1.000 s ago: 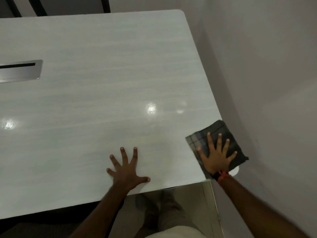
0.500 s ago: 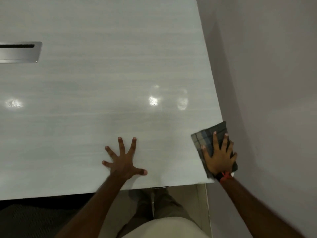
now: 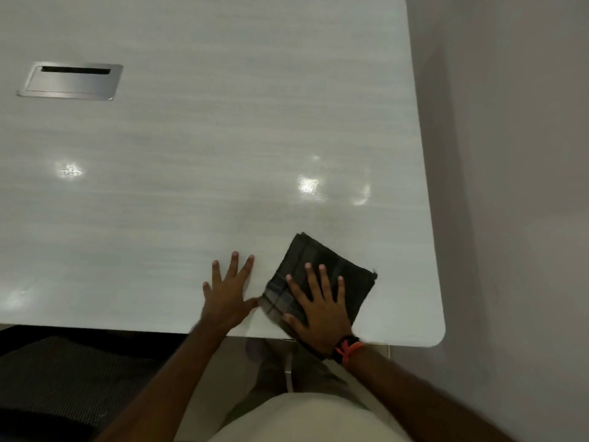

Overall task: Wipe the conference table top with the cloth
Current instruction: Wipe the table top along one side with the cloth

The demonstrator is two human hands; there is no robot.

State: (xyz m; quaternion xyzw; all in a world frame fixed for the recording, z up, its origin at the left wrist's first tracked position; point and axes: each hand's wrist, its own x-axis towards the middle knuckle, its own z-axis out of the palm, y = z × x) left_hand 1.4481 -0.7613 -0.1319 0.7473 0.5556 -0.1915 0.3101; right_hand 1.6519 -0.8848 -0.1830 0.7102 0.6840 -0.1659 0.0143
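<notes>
Pale wood-grain counter (image 3: 223, 138) beside a plain grey wall (image 3: 516, 154), both hands flat on it near the front edge

Folded dark checked cloth (image 3: 322, 275) lies on the counter a little in from the rounded front right corner, its near end under the right hand (image 3: 318, 314), which presses on it with fingers spread, gripping nothing. Left hand (image 3: 228, 298) lies splayed and empty on the bare top, thumb just touching the cloth's left corner. Orange-and-black band (image 3: 347, 349) circles the right wrist. Metal cable hatch (image 3: 71, 82) sits closed, contents hidden

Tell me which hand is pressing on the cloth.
The right hand, the one with the orange wristband, lies flat on the dark cloth. The left hand rests on bare table.
</notes>
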